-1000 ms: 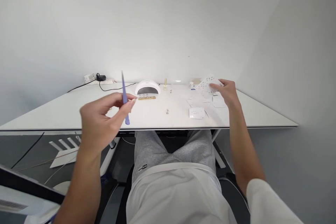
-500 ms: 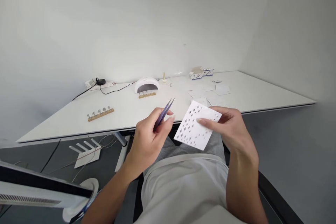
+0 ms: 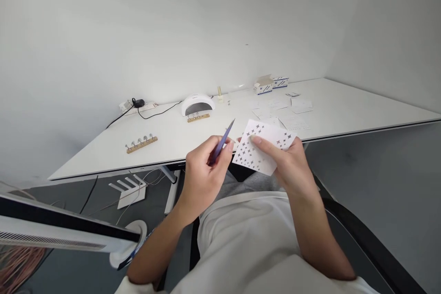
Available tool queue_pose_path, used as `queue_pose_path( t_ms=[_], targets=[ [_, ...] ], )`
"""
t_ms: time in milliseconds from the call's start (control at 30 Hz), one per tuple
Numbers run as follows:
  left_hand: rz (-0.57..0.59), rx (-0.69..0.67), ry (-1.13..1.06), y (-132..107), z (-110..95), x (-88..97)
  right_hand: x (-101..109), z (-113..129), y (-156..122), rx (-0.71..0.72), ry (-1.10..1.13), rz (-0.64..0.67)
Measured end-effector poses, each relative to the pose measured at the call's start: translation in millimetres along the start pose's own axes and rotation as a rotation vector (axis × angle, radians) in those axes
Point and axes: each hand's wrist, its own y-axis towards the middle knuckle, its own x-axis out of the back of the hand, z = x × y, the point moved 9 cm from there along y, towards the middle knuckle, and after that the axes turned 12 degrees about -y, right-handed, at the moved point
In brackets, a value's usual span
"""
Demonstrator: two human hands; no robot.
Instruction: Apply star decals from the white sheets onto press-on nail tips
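From the head view, your left forearm rises from the lower left, and your left hand (image 3: 206,167) is curled, its thumb and fingers clamped on the tweezers (image 3: 222,142). These slant up to the right, their tips beside the sheet but apart from it. Your right forearm comes up from the lower right; your right hand (image 3: 292,161) has its fingers clamped on the star sheet (image 3: 254,158), with the thumb laid flat across its face and the other fingers mostly hidden behind.

The tweezers are slim, smooth and purple, narrowing to dark points. The sheet is thin, white and flat, with straight edges. You hold it turned at a slant, above your lap and overlapping the near edge of the smooth white worktop (image 3: 172,131). Four-pointed grey stars in several sizes cover its face, partly hidden by your thumb; one near the right side looks reddish.
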Motion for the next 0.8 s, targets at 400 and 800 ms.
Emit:
queue_pose_path(
  t_ms=[400, 800],
  targets=[
    [0.124, -0.192, 0.244, -11, -13, -19.1, 14, 8, 0, 0.104, -0.114, -0.121],
    [0.074, -0.301, 0.292, -10, -21, -16.4, 16, 5, -4, 0.067, -0.042, -0.143]
  ],
)
